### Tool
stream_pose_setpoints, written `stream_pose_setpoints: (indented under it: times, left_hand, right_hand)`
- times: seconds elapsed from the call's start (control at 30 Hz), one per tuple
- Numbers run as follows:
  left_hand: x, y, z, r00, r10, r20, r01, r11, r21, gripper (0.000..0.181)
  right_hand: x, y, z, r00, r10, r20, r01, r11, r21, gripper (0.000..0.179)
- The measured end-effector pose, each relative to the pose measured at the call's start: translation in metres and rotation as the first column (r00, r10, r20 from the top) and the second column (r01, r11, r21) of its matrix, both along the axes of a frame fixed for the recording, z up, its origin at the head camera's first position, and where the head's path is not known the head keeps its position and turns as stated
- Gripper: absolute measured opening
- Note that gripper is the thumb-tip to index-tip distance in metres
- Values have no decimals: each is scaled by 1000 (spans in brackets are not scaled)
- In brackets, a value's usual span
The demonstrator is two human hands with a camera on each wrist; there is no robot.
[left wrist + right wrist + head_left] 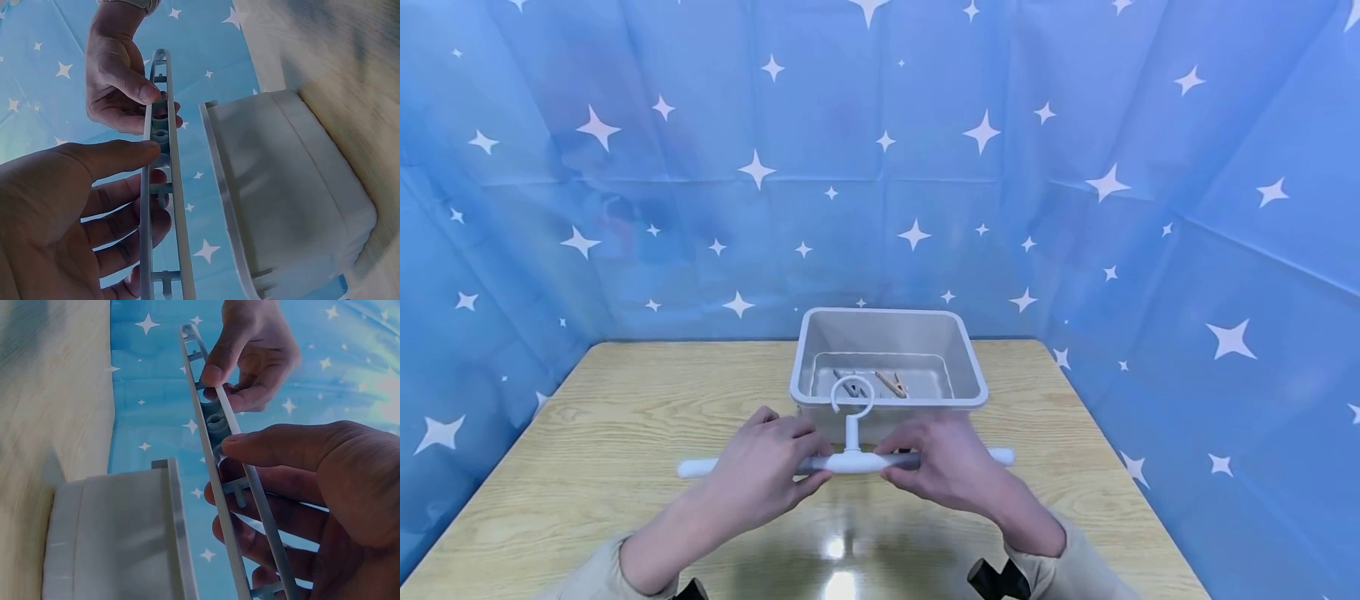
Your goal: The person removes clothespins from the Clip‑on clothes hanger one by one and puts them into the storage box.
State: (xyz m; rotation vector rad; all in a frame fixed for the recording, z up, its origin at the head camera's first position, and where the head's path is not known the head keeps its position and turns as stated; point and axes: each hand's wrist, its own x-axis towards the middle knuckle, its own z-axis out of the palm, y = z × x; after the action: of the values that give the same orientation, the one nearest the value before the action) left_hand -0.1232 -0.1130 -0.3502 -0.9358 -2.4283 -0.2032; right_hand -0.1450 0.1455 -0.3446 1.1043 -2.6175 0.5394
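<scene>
Both hands hold a white plastic hanger [852,463] level above the table, its round hook pointing up. My left hand [766,462] grips the bar just left of the hook's base, thumb on the near side and fingers behind. On the other side of the hook, my right hand [946,463] pinches the bar the same way. From below, in the left wrist view, the hanger [164,187] shows a hollow, ribbed underside. Beyond the hands stands a grey plastic bin [887,333] holding a wooden clothespin [891,384] and a dark one partly hidden by the hook.
A light wood-grain table [625,408] carries the bin near its far edge. Blue star-patterned curtains [880,208] enclose the back and sides. Glare shows on the tabletop near the front.
</scene>
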Motion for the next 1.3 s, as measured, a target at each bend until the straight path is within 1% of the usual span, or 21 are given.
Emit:
stream_pose_setpoints:
  times: [0.2,0.4,0.57,0.73,0.87,1.07,1.3]
  left_hand:
    - [4,1,-10,999,-2,53,2,1000,2,20]
    - [5,1,-18,994,-8,106,8,1000,-1,20]
    - [4,1,-24,993,-20,121,21,1000,-7,20]
    - [4,2,-31,988,-26,152,28,1000,-12,20]
    - [4,4,-35,982,-29,188,32,999,-14,19]
    - [3,6,-44,975,-27,220,32,999,-20,18]
    - [3,6,-56,958,-21,286,33,999,-37,15]
  right_hand:
    - [4,2,-7,994,-20,103,19,1000,10,15]
    - [6,1,-15,989,-39,143,36,999,20,16]
    - [6,1,-23,983,-32,180,31,999,9,16]
    - [5,1,-31,979,-23,204,18,1000,26,15]
    - [5,1,-36,979,-26,204,17,999,47,14]
    - [5,0,-46,977,-31,211,17,998,68,14]
    - [5,0,-58,970,-27,241,7,997,83,14]
